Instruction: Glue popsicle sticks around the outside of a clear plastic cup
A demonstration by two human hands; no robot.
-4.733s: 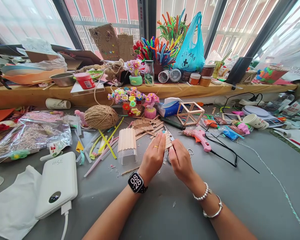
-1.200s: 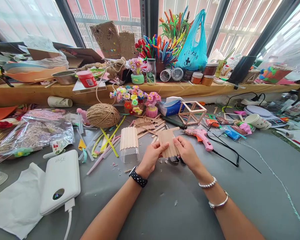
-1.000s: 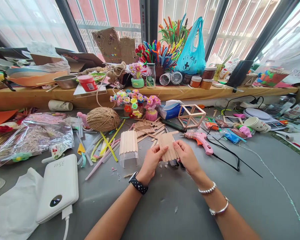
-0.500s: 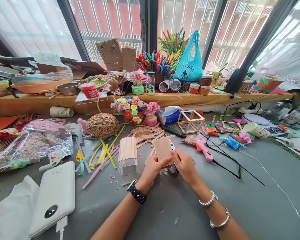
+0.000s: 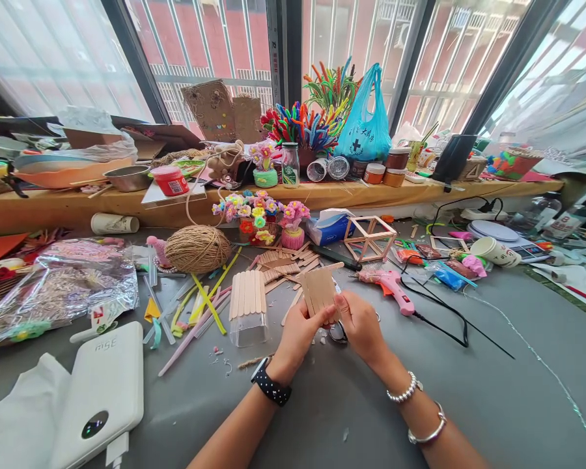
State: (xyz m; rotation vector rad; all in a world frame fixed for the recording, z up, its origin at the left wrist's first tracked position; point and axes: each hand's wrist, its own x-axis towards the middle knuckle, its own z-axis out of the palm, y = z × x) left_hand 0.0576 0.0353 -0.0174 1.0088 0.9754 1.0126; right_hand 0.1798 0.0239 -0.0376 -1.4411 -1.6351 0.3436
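Between my two hands is a small panel of popsicle sticks [image 5: 318, 286], laid side by side and tilted up toward me. My left hand [image 5: 297, 332] grips its lower left edge, thumb across the front. On the lower right edge, my right hand [image 5: 360, 322] pinches it with thumb and fingers. Left of them, another row of popsicle sticks [image 5: 248, 293] lies on a clear plastic box [image 5: 250, 331]. Behind the panel are loose popsicle sticks [image 5: 305, 260]. A pair of scissors [image 5: 339, 333] is partly hidden beneath my hands.
A pink glue gun [image 5: 388, 286] with a black cord lies to the right, near a wooden stick cube frame [image 5: 370, 238]. At the left are a twine ball [image 5: 198, 249], yellow pipe cleaners [image 5: 209, 303] and a white power bank [image 5: 105, 384]. A cluttered shelf [image 5: 254, 198] runs behind.
The view has shifted slightly. Both hands keep their hold on the stick panel, which has hardly moved.
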